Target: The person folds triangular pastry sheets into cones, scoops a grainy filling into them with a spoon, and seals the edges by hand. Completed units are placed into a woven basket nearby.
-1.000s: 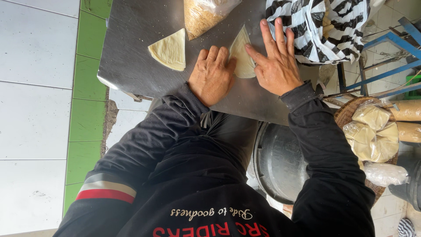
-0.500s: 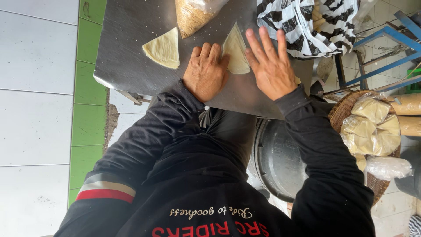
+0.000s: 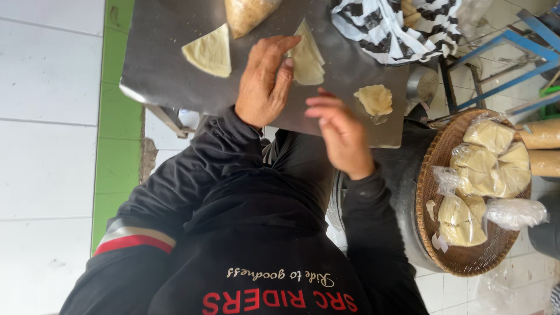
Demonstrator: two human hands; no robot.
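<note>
Nearest my body, above the black sleeves, my right hand (image 3: 341, 131) hangs just over the near edge of the grey sheet-metal tabletop (image 3: 157, 70). Its fingers are loosely curled and half spread, and it grips nothing that I can make out; the hand is blurred.

Just beyond it to the left, my left hand (image 3: 265, 81) lies flat and spread on the metal. Its fingertips press the near edge of the pale, folded triangular dough sheet (image 3: 308, 55) without closing around it.

The small crumpled lump of pale dough (image 3: 375, 99) rests apart on the right, near the table's corner. A second folded triangular sheet of the same dough (image 3: 210, 52) lies well to the left.

At the far edge stand a clear plastic bag of brownish crumbs (image 3: 248, 14) and a black-and-white striped plastic bag (image 3: 396, 29).

Off the table to the right, a round woven basket (image 3: 466, 262) holds bagged pale pieces.

Risk, as I judge it:
- With only fingertips pinning the triangle, the fold could spring open or slide on the smooth metal.
- Heavier pressure might tear the thin layers.
- My right hand, passing close by, could knock the lump off the corner.
</note>
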